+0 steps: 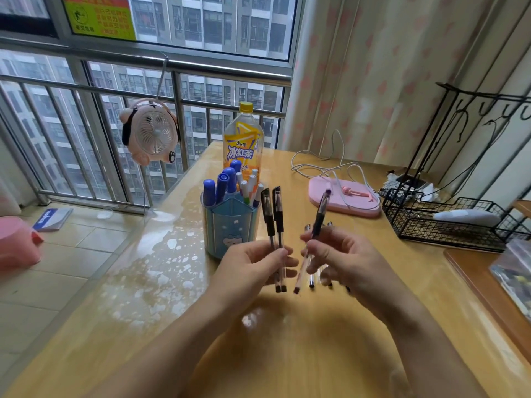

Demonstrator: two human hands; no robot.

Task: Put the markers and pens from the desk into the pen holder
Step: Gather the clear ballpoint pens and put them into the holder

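Two pens (274, 216) upright in left hand (253, 268); caps up.

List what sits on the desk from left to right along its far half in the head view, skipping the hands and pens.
Blue pen holder with markers → iced tea bottle just behind it → pink pad with white cable → black wire basket.

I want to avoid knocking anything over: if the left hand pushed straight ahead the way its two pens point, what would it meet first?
Probably the blue pen holder. The left hand holds two black pens upright just in front of its right rim; depth is unclear, so they might slip past it toward the iced tea bottle.
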